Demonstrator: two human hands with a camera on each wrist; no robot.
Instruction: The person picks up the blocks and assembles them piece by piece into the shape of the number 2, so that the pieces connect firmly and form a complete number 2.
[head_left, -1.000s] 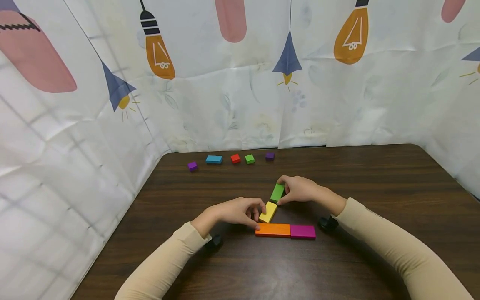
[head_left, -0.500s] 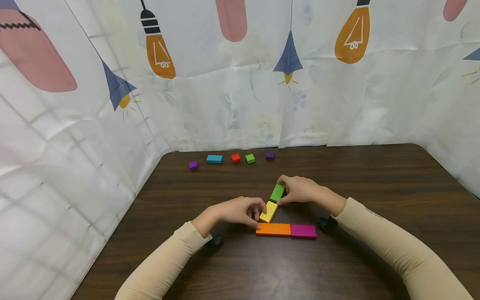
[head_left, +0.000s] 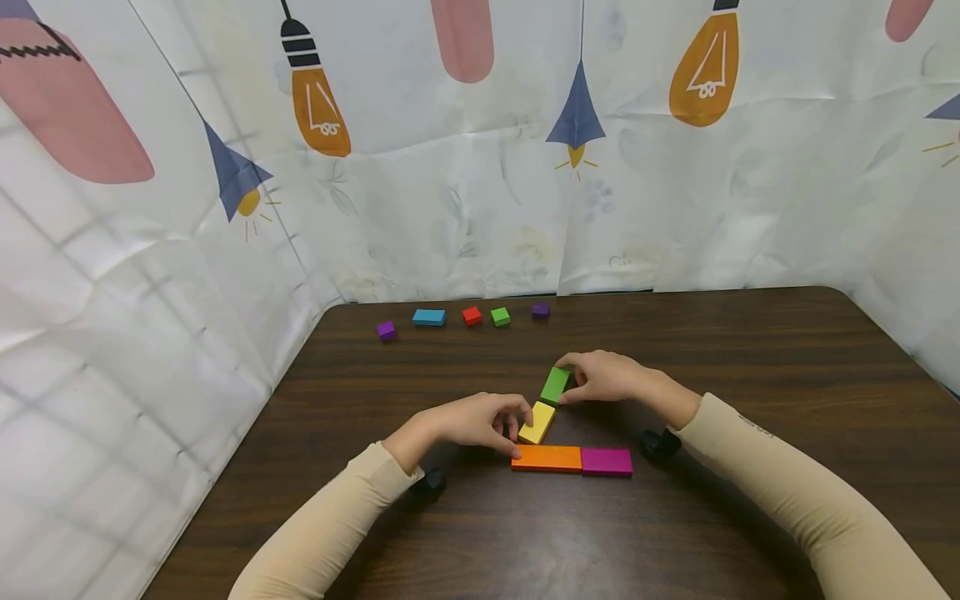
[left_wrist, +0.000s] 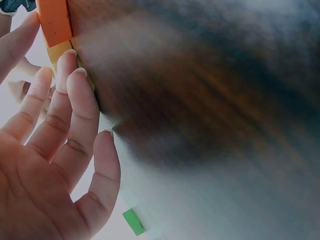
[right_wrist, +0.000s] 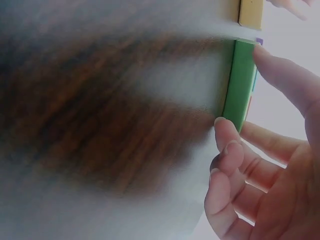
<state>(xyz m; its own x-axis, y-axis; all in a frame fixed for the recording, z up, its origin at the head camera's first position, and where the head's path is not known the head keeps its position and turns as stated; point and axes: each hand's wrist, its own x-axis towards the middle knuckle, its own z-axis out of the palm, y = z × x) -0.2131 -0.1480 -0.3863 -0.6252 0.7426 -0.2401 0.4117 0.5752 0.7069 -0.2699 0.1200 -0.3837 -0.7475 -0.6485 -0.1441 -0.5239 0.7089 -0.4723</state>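
Observation:
In the head view my right hand (head_left: 611, 377) spans the green block (head_left: 556, 386) lengthwise. Its thumb is at the near end and its fingers at the far end; the right wrist view shows the same pinch on the block (right_wrist: 240, 82). The yellow block (head_left: 537, 422) lies end to end with the green one, both slanting. My left hand (head_left: 468, 425) has its thumb on the left end of the orange block (head_left: 551, 458) and a fingertip on the yellow block. In the left wrist view its other fingers stay loosely extended. A magenta block (head_left: 607, 462) abuts the orange block's right end.
Along the back of the dark wooden table (head_left: 750, 375) lie a purple block (head_left: 386, 332), a blue block (head_left: 429, 317), a red block (head_left: 472, 316), a small green block (head_left: 500, 317) and a dark purple block (head_left: 541, 311). A patterned curtain (head_left: 465, 217) hangs behind.
My right hand has shifted very slightly to the right, its thumb a little farther from the yellow block's corner. The left hand and the blocks look still.

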